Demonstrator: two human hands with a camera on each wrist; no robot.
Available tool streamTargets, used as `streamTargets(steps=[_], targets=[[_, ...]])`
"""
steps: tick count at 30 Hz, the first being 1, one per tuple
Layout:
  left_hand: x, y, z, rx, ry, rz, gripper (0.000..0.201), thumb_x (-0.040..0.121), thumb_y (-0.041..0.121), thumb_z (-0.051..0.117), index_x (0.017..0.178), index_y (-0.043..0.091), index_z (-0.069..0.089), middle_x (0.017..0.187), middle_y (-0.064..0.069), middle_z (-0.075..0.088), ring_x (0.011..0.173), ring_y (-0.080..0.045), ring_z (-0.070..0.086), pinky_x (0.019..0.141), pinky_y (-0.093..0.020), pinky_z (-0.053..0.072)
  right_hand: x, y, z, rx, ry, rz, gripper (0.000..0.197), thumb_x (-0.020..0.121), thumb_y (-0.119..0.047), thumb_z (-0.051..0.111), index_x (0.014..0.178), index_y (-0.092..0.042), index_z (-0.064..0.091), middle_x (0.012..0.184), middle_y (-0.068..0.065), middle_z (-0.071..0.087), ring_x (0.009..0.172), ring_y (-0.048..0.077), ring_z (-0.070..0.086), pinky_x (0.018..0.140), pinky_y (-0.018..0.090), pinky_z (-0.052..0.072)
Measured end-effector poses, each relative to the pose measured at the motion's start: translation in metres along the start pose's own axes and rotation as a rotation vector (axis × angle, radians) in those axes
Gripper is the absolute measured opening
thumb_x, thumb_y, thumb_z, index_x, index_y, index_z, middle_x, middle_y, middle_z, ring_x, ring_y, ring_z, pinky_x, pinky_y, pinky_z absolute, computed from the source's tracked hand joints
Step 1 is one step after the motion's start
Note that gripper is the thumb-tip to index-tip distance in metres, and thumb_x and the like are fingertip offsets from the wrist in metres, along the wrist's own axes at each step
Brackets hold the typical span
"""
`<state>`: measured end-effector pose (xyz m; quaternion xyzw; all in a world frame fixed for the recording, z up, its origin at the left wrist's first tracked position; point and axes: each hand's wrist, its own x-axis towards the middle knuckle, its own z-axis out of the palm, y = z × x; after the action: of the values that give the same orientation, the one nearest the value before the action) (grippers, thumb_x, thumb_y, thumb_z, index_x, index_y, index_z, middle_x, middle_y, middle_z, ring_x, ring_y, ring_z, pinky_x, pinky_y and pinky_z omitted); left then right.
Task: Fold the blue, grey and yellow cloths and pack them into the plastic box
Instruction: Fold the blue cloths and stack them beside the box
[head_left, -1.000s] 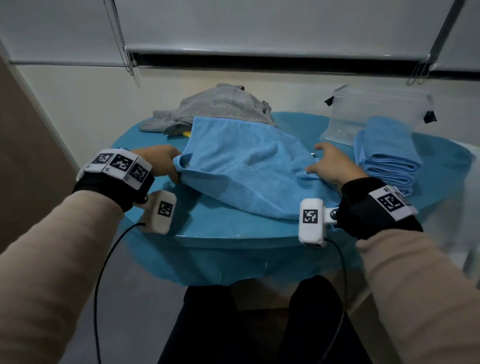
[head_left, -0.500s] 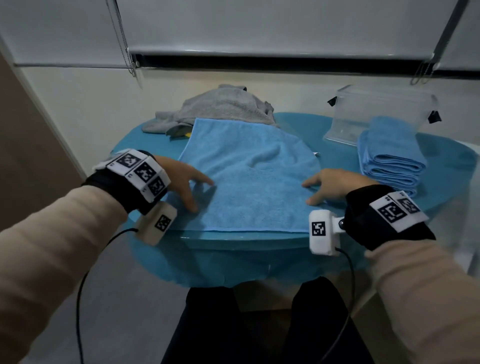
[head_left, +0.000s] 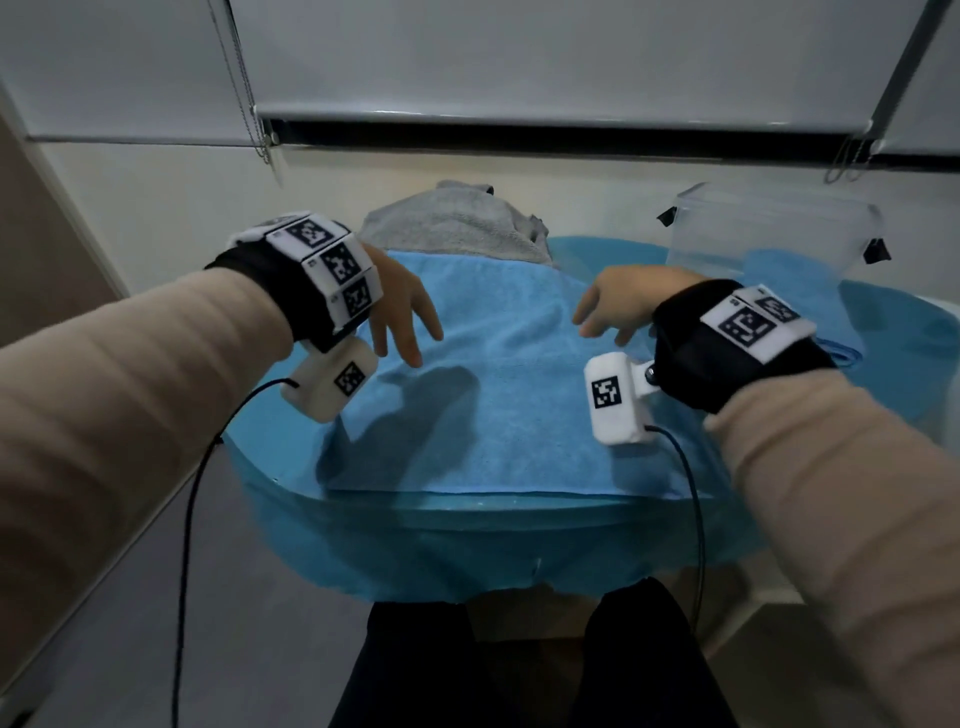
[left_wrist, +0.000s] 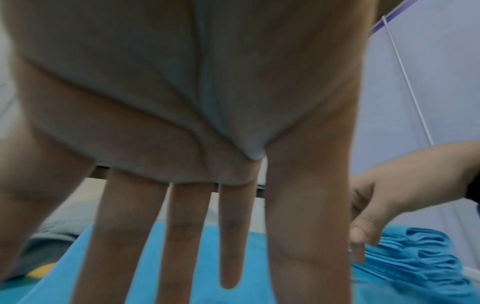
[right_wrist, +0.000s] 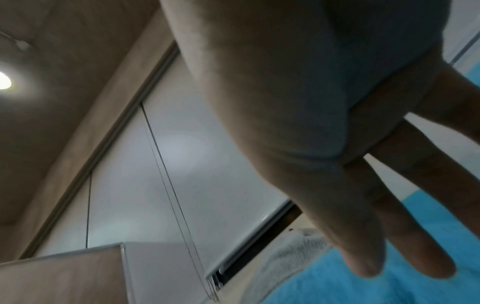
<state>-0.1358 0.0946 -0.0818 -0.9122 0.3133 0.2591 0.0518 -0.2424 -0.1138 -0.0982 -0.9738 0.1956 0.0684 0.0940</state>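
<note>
Blue table (head_left: 883, 332) below grey blinds (head_left: 519, 52).

Head above; wrists beneath palms.

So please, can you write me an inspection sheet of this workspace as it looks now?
Surface: round table with blue cover.
Job's things: blue cloth spread flat; grey cloth heaped behind it; yellow cloth, only a corner shows; folded blue cloths at right; plastic box far right.
Clutter: nothing seen.
Hands: left hand and right hand open above the blue cloth.
Cables: black wrist-camera cables hang down.
Surroundings: roller blinds, wall.
</note>
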Motion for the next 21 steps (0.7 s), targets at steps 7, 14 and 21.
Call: streamTargets(steps=[7,14,21], targets=[[0.043,0.008,-0.025,0.033,0.088,0.021,0.058,0.091,0.021,0.061,0.143,0.02,0.036,0.145,-0.007,0.041,0.122,-0.027,0.053,0.082,-0.032,0.043,0.076,0.013,-0.001,0.065,0.124,0.074,0.026,0.094,-0.003,0.049,0.116,0.003,0.063,0.117,0.013,0.062,0.107,0.032,0.061,0.079,0.035,0.052],[0.127,-0.021,-0.028,0.178,0.306,-0.077,0.066,0.091,0.029,0.059,0.147,0.017,0.027,0.152,-0.01,0.029,0.137,-0.03,0.034,0.11,-0.041,0.031,0.139,0.036,0.025,-0.012,0.189,0.146,0.032,0.095,-0.003,0.042,0.122,0.001,0.059,0.129,0.018,0.057,0.119,0.033,0.053,0.094,0.033,0.043],[0.17,-0.06,-0.042,0.13,0.593,-0.125,0.08,0.082,0.01,0.067,0.147,0.012,0.022,0.15,-0.015,0.026,0.132,-0.038,0.036,0.107,-0.048,0.035,0.16,0.056,0.025,-0.028,-0.036,0.099,0.037,0.088,-0.01,0.054,0.125,-0.007,0.054,0.128,0.011,0.058,0.117,0.028,0.053,0.097,0.033,0.041]])
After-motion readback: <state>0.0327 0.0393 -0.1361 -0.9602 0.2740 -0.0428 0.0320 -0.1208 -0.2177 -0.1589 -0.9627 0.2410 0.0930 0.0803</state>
